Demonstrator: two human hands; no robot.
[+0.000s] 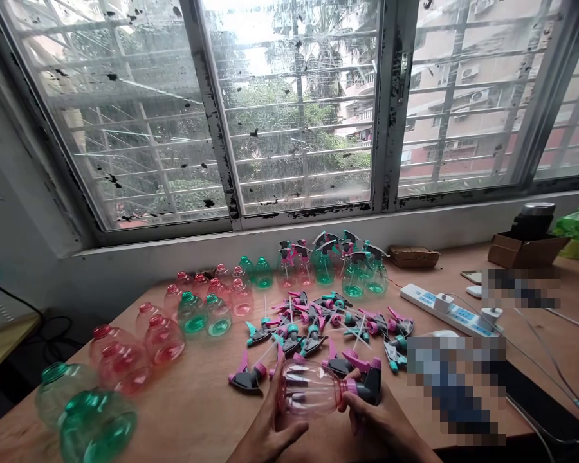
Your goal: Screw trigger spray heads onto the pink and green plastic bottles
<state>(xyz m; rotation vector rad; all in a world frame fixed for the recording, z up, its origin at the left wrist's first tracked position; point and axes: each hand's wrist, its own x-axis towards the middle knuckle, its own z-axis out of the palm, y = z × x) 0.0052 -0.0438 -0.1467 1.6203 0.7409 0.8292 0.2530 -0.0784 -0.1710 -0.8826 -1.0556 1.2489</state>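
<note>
A clear pink spray bottle [309, 388] lies sideways between my hands above the table's front edge. My left hand [276, 418] wraps round its base end. At the neck, my right hand [364, 408] grips the pink collar of the dark grey spray head [370, 384], which sits on the bottle's mouth. Whether the thread is engaged, I cannot tell. Just beyond lies a heap of loose trigger spray heads [313, 321] in grey with pink or teal parts. One pink and grey spray head [248, 376] rests apart, left of my left hand.
Headless pink bottles [164, 339] and green bottles [99, 424] stand along the left. Several bottles with spray heads [325, 267] stand at the back by the window. To the right are a white power strip [451, 310], cables, a cardboard box [528, 249] and a dark flat object [540, 399].
</note>
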